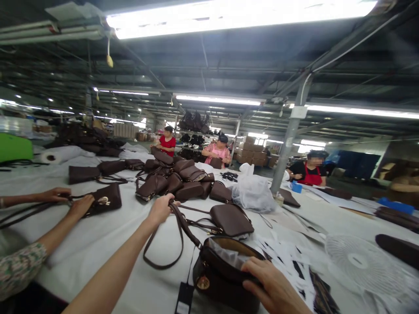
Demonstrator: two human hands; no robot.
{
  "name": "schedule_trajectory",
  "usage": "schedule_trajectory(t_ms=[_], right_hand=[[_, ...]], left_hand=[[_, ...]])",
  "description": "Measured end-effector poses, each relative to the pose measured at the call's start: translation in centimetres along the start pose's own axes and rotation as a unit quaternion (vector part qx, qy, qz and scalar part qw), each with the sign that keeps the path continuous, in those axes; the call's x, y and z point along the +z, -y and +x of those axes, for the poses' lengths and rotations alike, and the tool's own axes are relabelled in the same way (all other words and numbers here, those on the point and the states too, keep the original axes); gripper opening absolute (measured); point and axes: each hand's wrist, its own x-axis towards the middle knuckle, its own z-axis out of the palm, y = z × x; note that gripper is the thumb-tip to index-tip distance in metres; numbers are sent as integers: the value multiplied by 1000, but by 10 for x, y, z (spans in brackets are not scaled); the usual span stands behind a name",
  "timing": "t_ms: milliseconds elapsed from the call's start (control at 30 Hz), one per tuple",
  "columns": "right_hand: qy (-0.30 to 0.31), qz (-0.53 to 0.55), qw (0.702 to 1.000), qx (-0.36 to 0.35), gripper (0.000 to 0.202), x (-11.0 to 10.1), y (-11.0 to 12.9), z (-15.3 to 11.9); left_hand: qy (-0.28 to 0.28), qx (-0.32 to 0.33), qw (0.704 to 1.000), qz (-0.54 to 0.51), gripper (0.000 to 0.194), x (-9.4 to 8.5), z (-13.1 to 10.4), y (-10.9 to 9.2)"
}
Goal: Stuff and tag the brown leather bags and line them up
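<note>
A dark brown handbag stands on the white-covered table in front of me, its top unzipped and plastic filling showing inside. My left hand is closed around the bag's strap, pulling it out to the left. A loop of the strap hangs below that hand. With fingers over the rim and thumb outside, my right hand grips the bag's right edge. A gold round charm sits on the bag's front, and a black hang tag dangles beside it. Behind lies another brown bag.
Brown bags are heaped mid-table. At left, a co-worker's hands handle a small brown bag. A clear plastic bag, a metal post, paper strips and a white fan are to the right. Several people work beyond.
</note>
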Motion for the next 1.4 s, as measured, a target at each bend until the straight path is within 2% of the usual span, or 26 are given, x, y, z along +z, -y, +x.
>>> schedule_trajectory(t_ms=[67, 133, 167, 233, 267, 300, 367, 400, 433, 500, 567, 633, 667, 767, 833, 967, 1033, 1167, 1267, 1400], right_hand=[[-9, 24, 1000, 13, 7, -11, 3, 5], [-57, 40, 997, 30, 12, -24, 6, 16], [-91, 46, 994, 30, 14, -32, 8, 25], [-156, 60, 986, 2, 28, -45, 12, 49], [-177, 67, 982, -21, 41, -51, 14, 63], [-188, 75, 978, -43, 54, -56, 15, 78], [-189, 99, 974, -74, 77, -62, 17, 107], [-181, 118, 973, -84, 82, -64, 18, 121], [-168, 137, 972, -91, 81, -66, 19, 133], [-143, 158, 972, -96, 58, -70, 19, 152], [-141, 144, 976, -85, 33, -79, 18, 163], [-169, 91, 978, -76, 26, -95, 15, 168], [-182, 54, 979, -76, 25, -105, 13, 168], [-181, -71, 977, -92, 26, -131, 3, 160], [-163, -108, 977, -85, 23, -139, -7, 149], [-110, -64, 991, -34, 18, -127, -40, 123], [-93, -55, 994, 11, 22, -115, -61, 112], [-135, -126, 968, 167, 25, -104, -105, 91], [-171, -143, 942, 251, 28, -113, -136, 69], [-213, -171, 897, 348, 20, -143, -172, 28]], left_hand=[[35, 47, 995, -80, 31, 3, 3, -26], [94, 85, 969, -214, 31, 8, 0, -52], [138, 99, 941, -291, 32, 11, -2, -65], [239, 111, 865, -426, 35, 13, -9, -89], [285, 111, 831, -465, 37, 12, -12, -100], [320, 112, 810, -479, 39, 11, -15, -110], [358, 122, 792, -480, 43, 7, -19, -127], [367, 134, 791, -470, 45, 4, -20, -134], [372, 151, 795, -455, 46, 2, -21, -139], [366, 190, 798, -439, 48, 0, -22, -143], [336, 208, 799, -453, 56, 1, -22, -142], [283, 189, 822, -457, 62, 7, -22, -137], [257, 175, 845, -436, 57, 12, -22, -134], [182, 161, 908, -341, 17, 32, -18, -123], [135, 129, 916, -355, 18, 44, -13, -114], [91, -20, 860, -502, 33, 56, -2, -90], [83, -45, 838, -537, 42, 54, 1, -76], [64, -67, 811, -577, 46, 38, 8, -53], [44, -88, 797, -596, 42, 28, 13, -41], [48, -108, 781, -613, 39, 24, 17, -38]])
